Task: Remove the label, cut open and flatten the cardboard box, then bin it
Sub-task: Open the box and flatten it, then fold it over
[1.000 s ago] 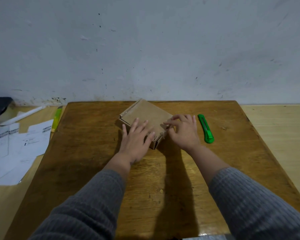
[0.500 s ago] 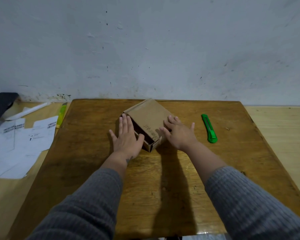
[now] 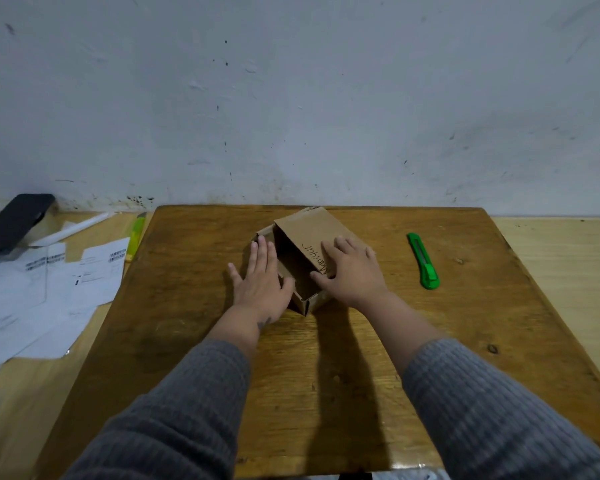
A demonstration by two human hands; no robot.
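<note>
A small brown cardboard box (image 3: pixel 302 233) sits on the wooden table (image 3: pixel 194 327), towards its far edge. The lid flap is lifted and shows handwriting, with the dark inside open towards me. My left hand (image 3: pixel 262 282) lies flat with straight fingers against the box's left side. On the lifted flap rests my right hand (image 3: pixel 352 271), its fingers spread over the cardboard. A green utility knife (image 3: pixel 424 260) lies on the table to the right of the box, apart from both hands.
White printed papers (image 3: pixel 42 285) cover the surface left of the table. A black phone (image 3: pixel 13 221), a white pen (image 3: pixel 71 228) and a yellow-green cutter (image 3: pixel 137 233) lie beyond them near the wall. Pale floor runs along the table's right side.
The box's lid has come up and the inside now shows. My left hand slid off the top to the left side. My right hand moved onto the lifted flap.
</note>
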